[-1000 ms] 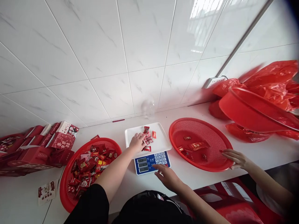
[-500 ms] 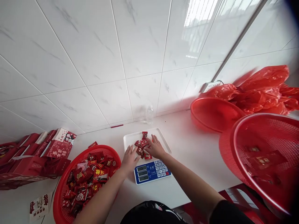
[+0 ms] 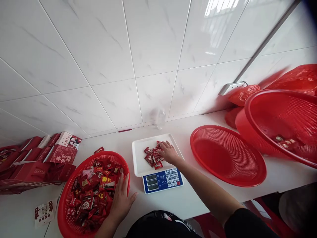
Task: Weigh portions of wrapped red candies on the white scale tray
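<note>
On the white pan [image 3: 139, 167] of a digital scale [image 3: 163, 181] lies a small heap of red-wrapped candies [image 3: 153, 157]. My right hand [image 3: 169, 153] rests over the right side of that heap, fingers stretched out and touching or just above the wrappers. Further left, a red plastic basket [image 3: 61, 211] is filled with many mixed red candy packets [image 3: 92, 191]. My left hand [image 3: 122, 200] hovers at the basket's right rim, fingers spread, with nothing visible in it. The digits on the scale's display are too small to read.
An oval red basket [image 3: 250, 165] lies right of the scale; a deeper red basket [image 3: 247, 122] is behind it. Red gift boxes [image 3: 61, 153] stand at far left near a printed card [image 3: 44, 211]. A clear bottle [image 3: 161, 119] and power strip [image 3: 231, 87] are by the wall.
My left hand has moved from the scale pan left to the candy basket. My right hand stays over the candies. The oval red basket has come forward; the deeper one has shifted back.
</note>
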### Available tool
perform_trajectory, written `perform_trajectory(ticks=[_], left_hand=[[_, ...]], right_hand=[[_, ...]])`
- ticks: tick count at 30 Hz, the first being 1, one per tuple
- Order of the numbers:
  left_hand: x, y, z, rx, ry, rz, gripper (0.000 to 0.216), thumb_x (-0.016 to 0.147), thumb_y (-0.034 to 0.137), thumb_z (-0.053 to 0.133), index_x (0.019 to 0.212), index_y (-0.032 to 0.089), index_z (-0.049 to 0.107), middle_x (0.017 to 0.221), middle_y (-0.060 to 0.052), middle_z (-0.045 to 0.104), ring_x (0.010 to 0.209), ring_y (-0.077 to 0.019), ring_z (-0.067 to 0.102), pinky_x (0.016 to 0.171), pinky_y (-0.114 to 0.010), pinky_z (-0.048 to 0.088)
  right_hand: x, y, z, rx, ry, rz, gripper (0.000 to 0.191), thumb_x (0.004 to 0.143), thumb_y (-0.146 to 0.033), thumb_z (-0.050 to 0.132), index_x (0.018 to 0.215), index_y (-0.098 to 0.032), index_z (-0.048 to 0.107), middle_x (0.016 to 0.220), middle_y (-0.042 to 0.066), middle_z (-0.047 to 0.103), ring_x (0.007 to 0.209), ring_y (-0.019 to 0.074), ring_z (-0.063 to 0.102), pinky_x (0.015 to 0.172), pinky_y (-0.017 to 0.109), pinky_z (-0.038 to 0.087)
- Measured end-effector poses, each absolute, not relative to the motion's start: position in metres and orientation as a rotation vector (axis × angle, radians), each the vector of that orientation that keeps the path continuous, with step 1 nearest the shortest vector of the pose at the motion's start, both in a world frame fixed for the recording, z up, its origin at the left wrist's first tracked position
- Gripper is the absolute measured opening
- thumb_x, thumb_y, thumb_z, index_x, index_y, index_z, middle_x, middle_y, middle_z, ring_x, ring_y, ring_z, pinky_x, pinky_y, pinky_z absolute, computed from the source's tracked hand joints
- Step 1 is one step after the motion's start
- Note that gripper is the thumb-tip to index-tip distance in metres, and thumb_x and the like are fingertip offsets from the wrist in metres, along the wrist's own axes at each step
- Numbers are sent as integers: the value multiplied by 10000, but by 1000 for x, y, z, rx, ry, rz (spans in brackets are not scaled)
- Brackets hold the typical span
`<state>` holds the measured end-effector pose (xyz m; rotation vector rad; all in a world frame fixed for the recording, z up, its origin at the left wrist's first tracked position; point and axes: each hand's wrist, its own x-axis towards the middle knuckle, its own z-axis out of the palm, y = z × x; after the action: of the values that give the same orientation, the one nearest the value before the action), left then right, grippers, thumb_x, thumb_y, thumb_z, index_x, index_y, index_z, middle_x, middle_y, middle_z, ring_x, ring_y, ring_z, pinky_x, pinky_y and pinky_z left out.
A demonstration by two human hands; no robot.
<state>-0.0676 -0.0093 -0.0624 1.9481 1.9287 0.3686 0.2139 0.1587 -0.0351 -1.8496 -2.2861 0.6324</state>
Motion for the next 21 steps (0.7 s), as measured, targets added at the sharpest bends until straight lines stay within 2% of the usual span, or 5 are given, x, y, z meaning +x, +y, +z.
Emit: perform_trajectory(ticks=[5,11,15,18,21], left_hand=[[-68,-15,-70,1818,1956,340,716,802,401,447,1406,173,138,1465,-136,195,1347,-269,144,1065,-468,210],[-62,-10,-63,1729,1922,293,707,807,304,417,1413,156,86,1484,-116,136,1357,-219,116,1068,-387,216],[-58,-12,-51,1640,1919,255,717,797,278,423,1417,163,81,1482,-115,147,1340,-220,193,1037,-349,259],[-54,-13,-41,1588,1909,223,757,780,261,445,1420,167,54,1476,-109,178,1320,-219,251,1025,-327,266],[-53,-15,-35,1565,1885,215,785,770,264,459,1422,193,28,1471,-97,200,1305,-230,284,1006,-322,289]], right_hand=[[211,133,-25,-1583,-2384,422,445,842,-488,399,1191,-236,512,1238,78,521,1204,263,341,966,400,262],[159,111,-29,-1538,-2555,349,394,788,-429,520,1128,-231,540,1123,103,577,1082,285,412,917,432,249],[148,114,-31,-1600,-2534,352,242,830,-254,452,1018,-212,597,1040,100,619,1011,253,469,904,402,253],[155,119,-28,-1589,-2510,353,284,850,-189,381,1019,-183,609,967,117,642,969,250,496,880,398,279],[156,122,-23,-1590,-2374,369,325,871,-232,355,1101,-187,581,1060,128,614,1018,273,479,861,414,314]])
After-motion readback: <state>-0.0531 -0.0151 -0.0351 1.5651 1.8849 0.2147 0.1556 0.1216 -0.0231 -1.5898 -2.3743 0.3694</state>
